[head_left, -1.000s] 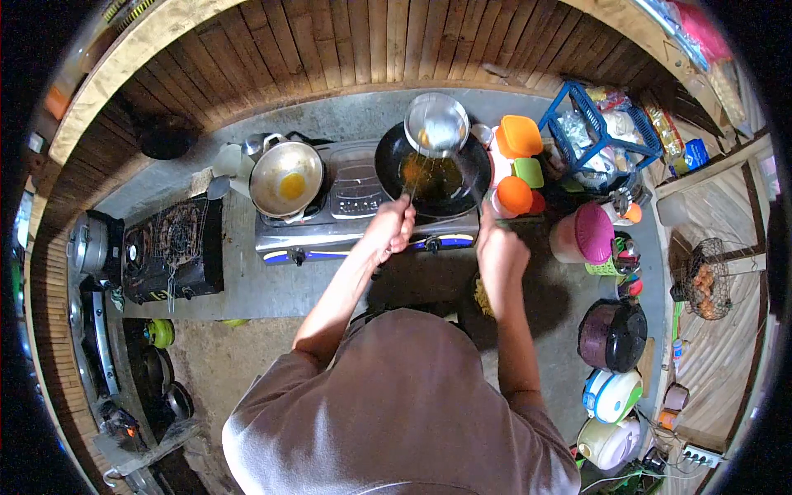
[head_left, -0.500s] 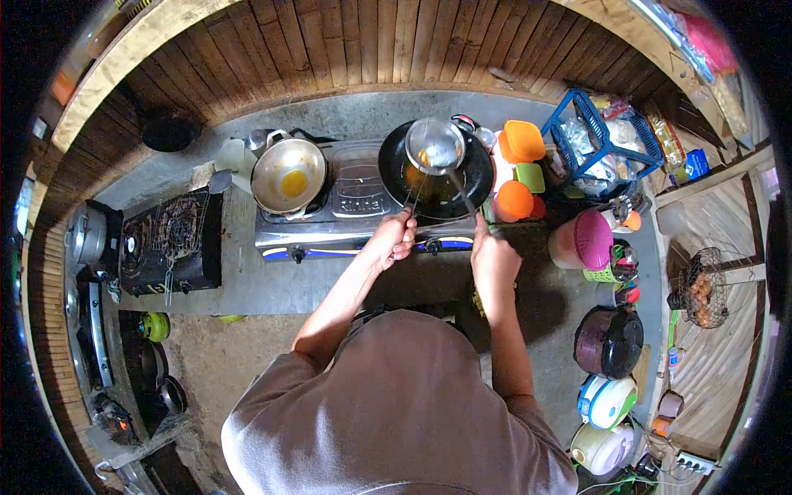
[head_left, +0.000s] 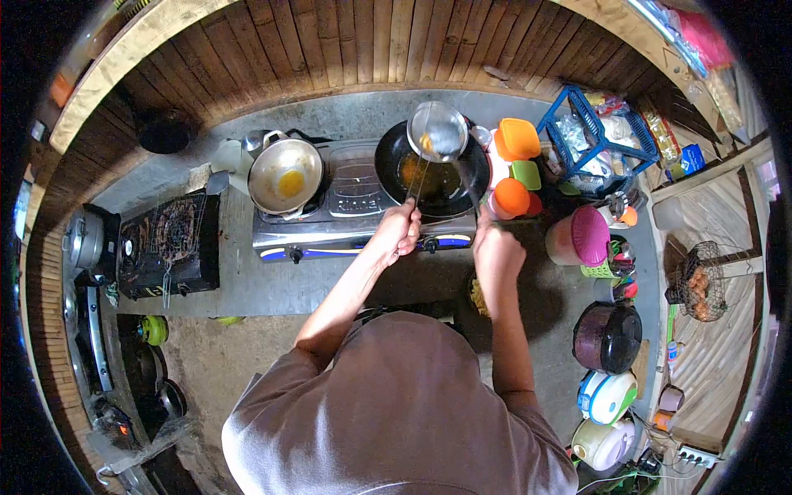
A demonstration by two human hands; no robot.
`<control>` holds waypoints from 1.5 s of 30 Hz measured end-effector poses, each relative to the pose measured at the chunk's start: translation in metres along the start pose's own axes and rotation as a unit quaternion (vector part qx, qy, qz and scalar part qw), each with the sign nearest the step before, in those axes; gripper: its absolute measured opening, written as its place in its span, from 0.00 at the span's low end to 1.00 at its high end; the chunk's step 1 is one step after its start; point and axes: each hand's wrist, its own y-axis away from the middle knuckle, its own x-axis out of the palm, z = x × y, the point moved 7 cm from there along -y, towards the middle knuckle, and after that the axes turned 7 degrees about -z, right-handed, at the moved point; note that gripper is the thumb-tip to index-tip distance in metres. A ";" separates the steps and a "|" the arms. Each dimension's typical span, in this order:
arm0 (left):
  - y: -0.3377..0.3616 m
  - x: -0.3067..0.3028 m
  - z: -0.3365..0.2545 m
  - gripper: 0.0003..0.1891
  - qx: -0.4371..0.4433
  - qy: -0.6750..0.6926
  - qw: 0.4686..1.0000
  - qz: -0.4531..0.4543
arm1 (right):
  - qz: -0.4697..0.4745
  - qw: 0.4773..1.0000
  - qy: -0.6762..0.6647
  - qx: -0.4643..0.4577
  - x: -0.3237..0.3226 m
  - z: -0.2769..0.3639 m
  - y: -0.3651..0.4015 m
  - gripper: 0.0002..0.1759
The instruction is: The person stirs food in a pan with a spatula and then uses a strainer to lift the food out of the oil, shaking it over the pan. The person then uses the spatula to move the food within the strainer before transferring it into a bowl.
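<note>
My left hand [head_left: 400,227] is closed around the thin wire handle of a round mesh strainer [head_left: 428,120]. The strainer hovers over the far part of a black wok [head_left: 390,172], which holds dark oil. Bits of orange-brown food show in the mesh. In my right hand [head_left: 500,252], fingers wrapped round it, is the dark handle of a long-handled spatula [head_left: 469,180]. Its grey head, smeared by motion, overlaps the strainer's bowl in this view. The wok sits on the right burner of a two-burner gas stove [head_left: 346,234].
A lighter pan [head_left: 262,177] with yellow oil stands on the left burner. Orange and green containers [head_left: 518,139] crowd the wok's right side, with a blue basket [head_left: 569,124] beyond. A pink-lidded tub [head_left: 588,235] stands farther right, and a second, black stove [head_left: 165,247] at left.
The strainer has risen slightly away from me over the wok, and the spatula head has moved and blurred against it. Both hands keep their grips. The whole view has shifted a little.
</note>
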 end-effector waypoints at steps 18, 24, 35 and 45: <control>0.037 0.031 -0.053 0.20 0.070 -0.040 0.997 0.019 | -0.003 0.998 0.057 -0.007 -0.077 0.006 -0.037 0.15; 0.030 0.023 -0.032 0.21 0.054 -0.033 0.998 0.018 | -0.003 0.999 0.048 0.001 -0.063 0.012 -0.018 0.15; 0.045 0.035 -0.056 0.19 0.068 -0.005 0.997 0.047 | -0.032 0.999 0.043 -0.008 -0.092 0.011 -0.039 0.15; -0.006 -0.021 0.018 0.19 -0.011 -0.015 1.000 -0.014 | 0.138 0.989 -0.037 0.048 0.028 0.007 0.015 0.28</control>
